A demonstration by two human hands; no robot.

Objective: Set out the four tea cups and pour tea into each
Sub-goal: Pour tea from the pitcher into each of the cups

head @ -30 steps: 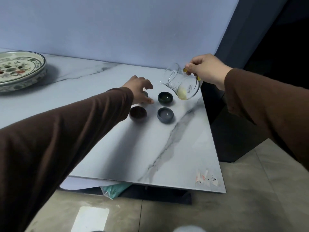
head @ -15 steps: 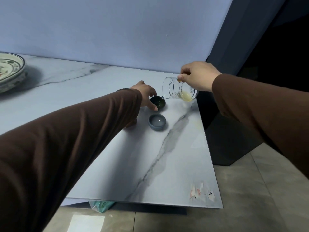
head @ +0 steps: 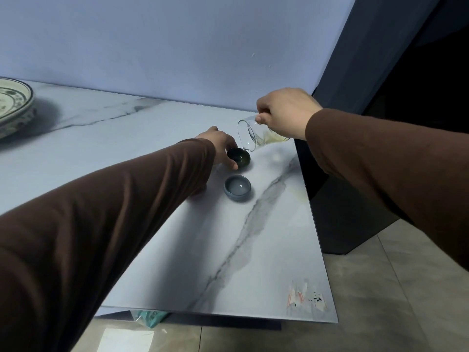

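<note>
Nearest edge of the marble-veined surface [head: 177,262]: a torn sticker patch [head: 305,298] at the right corner, a teal packet [head: 149,316] poking out from beneath the front edge, tiled floor [head: 396,301] below.

Left sleeve [head: 101,224] runs diagonally across the foreground and covers a broad part of the surface; any cups under it are hidden, only two show.

Mid-surface: grey-blue cup [head: 237,187], upright, standing free just right of the sleeve. Whether it holds liquid cannot be told.

Just beyond it: dark green cup [head: 238,157], upright. Left hand [head: 220,143] rests against its left side, thumb touching the near wall, fingers [head: 229,145] loosely curled over the far rim, not fully closed round it.

Above and right of that cup: glass pitcher [head: 256,137], tipped hard leftward, spout right at the dark cup's rim, pale yellow tea pooled in its lower side. Right hand [head: 285,113] grips it from above, fingers closed tight on the rim or handle.

Far left: patterned ceramic dish [head: 12,107], well apart from the cups. Blue wall [head: 177,47] behind.
</note>
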